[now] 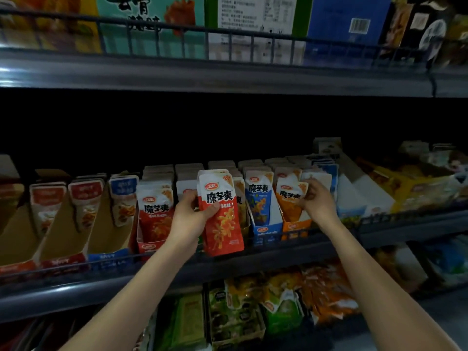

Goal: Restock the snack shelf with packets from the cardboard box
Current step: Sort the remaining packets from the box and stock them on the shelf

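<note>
My left hand (188, 214) grips a small stack of red snack packets (222, 224), held upright in front of the middle shelf. My right hand (317, 201) pinches the top of the orange packets (291, 196) standing in an orange display tray (296, 228). Beside it stand a blue tray of blue packets (259, 196) and, left of my left hand, a red tray of red packets (155, 214). The cardboard box is out of view.
A wire rail (278, 239) runs along the middle shelf's front edge. Further left stand half-filled brown trays (63, 224). Large boxes (152, 24) line the top shelf behind a rail. Mixed snack bags (253, 305) fill the lower shelf, and more goods (417, 188) lie at right.
</note>
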Demonstrator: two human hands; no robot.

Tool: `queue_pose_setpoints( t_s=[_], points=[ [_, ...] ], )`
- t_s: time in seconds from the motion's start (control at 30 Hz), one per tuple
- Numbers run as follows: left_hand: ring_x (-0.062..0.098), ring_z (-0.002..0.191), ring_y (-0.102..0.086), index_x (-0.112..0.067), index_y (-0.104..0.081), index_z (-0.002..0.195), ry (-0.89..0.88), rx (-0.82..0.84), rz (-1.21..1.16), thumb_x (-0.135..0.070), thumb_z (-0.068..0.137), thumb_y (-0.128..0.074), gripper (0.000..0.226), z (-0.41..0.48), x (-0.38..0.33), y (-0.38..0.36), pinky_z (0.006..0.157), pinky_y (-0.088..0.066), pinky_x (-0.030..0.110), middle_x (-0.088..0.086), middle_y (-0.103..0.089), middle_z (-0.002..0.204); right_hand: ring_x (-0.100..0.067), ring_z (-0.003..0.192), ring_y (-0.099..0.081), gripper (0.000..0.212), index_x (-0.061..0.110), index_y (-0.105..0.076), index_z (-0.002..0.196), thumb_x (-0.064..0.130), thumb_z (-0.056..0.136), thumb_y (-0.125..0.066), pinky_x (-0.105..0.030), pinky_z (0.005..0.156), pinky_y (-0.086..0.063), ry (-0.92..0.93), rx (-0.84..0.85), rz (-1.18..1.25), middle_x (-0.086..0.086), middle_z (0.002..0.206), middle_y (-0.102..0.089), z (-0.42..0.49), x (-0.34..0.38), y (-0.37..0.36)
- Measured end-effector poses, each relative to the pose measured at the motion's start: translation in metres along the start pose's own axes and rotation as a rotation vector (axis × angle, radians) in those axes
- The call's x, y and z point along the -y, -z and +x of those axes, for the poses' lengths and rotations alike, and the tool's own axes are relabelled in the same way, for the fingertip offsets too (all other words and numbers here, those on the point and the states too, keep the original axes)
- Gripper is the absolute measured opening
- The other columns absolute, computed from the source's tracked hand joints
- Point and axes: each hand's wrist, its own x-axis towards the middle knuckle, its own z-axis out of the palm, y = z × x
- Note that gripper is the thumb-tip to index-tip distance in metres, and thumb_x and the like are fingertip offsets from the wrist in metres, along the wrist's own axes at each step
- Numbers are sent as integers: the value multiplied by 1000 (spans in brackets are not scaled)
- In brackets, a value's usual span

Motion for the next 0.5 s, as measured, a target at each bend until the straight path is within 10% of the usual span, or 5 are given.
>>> queue_pose_setpoints(
  t_s=[0.3, 0.5],
  points=[
    [13, 91, -62, -20, -54, 117, 4, 4, -19, -13, 86, -69, 36, 0, 0, -11, 64, -48, 25, -6, -63, 101, -26, 83, -63, 39, 18, -57, 126, 19, 88, -66, -30, 60, -42, 224, -68, -323, -9, 100, -68, 4, 25, 13],
    [7, 82, -60, -24, -50, 111, -11, 6, -21, -12, 87, -68, 33, 4, -3, -16, 59, -45, 23, -12, -59, 94, -31, 98, -61, 30, 12, -65, 115, 14, 85, -68, -35, 74, -44, 283, -127, -338, -12, 106, -68, 31, 25, 9]
  ],
)
